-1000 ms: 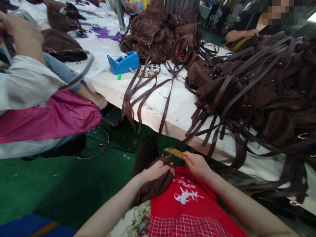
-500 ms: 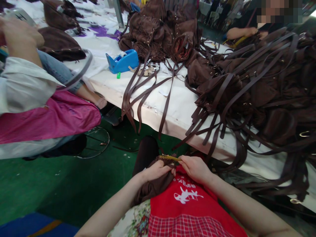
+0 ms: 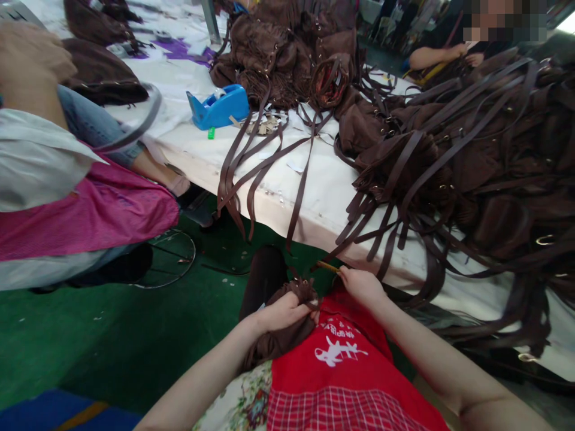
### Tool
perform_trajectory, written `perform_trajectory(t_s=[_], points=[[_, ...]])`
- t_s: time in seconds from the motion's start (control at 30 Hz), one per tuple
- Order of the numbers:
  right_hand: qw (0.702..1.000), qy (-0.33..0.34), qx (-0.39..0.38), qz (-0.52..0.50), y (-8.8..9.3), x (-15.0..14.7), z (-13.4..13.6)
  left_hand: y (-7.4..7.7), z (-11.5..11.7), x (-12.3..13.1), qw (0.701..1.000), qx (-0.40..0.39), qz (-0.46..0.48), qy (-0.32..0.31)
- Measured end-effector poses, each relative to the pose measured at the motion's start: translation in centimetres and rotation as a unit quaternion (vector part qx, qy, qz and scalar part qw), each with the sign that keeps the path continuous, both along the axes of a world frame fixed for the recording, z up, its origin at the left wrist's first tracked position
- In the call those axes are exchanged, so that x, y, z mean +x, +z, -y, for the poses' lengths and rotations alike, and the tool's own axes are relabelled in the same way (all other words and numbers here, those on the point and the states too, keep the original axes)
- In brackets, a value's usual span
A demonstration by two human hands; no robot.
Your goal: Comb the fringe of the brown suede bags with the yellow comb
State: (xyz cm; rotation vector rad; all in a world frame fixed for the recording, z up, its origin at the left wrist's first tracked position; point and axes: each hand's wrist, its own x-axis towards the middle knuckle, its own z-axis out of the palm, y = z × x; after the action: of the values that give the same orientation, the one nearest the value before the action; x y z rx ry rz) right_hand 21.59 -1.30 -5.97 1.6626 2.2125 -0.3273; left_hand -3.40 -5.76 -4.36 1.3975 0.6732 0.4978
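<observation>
Gathered brown fabric of a bag lies over my lap, its frilled top edge bunched up. My left hand is closed on that edge. To the right, above the red apron, my right hand pinches a thin yellow tool that points left, apart from the bag. What kind of tool it is cannot be made out.
A white-covered table ahead carries piles of brown bags with straps hanging over its edge. On it stands a blue tape dispenser. A person in a pink apron sits at left; another person's arm shows at the back right.
My right hand has moved up and right with the yellow tool, away from the bag edge where it was before. My left hand keeps its hold. The view has shifted slightly.
</observation>
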Motion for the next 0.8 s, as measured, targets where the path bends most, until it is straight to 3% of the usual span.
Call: perform_trajectory(t_s=[0.07, 0.13, 0.27, 0.37, 0.57, 0.8], points=[[0.999, -0.047, -0.003, -0.010, -0.1, 0.9, -0.4, -0.1, 0.2, -0.3, 0.999, 0.026, -0.019, 0.007], [0.995, -0.054, 0.003, -0.084, 0.8, 0.9, -0.2, -0.3, 0.2, -0.6, 0.999, 0.049, -0.018, 0.015], [0.971, 0.043, -0.033, -0.234, 4.7, -1.3, 1.5, -0.8, 0.0, -0.4, 0.999, 0.003, 0.032, -0.003], [0.967, 0.113, -0.049, -0.222, 6.5, -3.1, 2.7, -1.3, 0.1, -0.2, 0.997, -0.054, 0.063, 0.004], [0.974, 0.167, -0.021, -0.151, 5.6, -3.7, 3.0, -2.0, 0.3, -0.4, 0.995, -0.056, 0.078, 0.005], [0.979, 0.174, -0.014, -0.102, 5.2, -4.3, 3.3, -1.4, 0.2, -0.5, 0.996, -0.050, 0.068, -0.009]])
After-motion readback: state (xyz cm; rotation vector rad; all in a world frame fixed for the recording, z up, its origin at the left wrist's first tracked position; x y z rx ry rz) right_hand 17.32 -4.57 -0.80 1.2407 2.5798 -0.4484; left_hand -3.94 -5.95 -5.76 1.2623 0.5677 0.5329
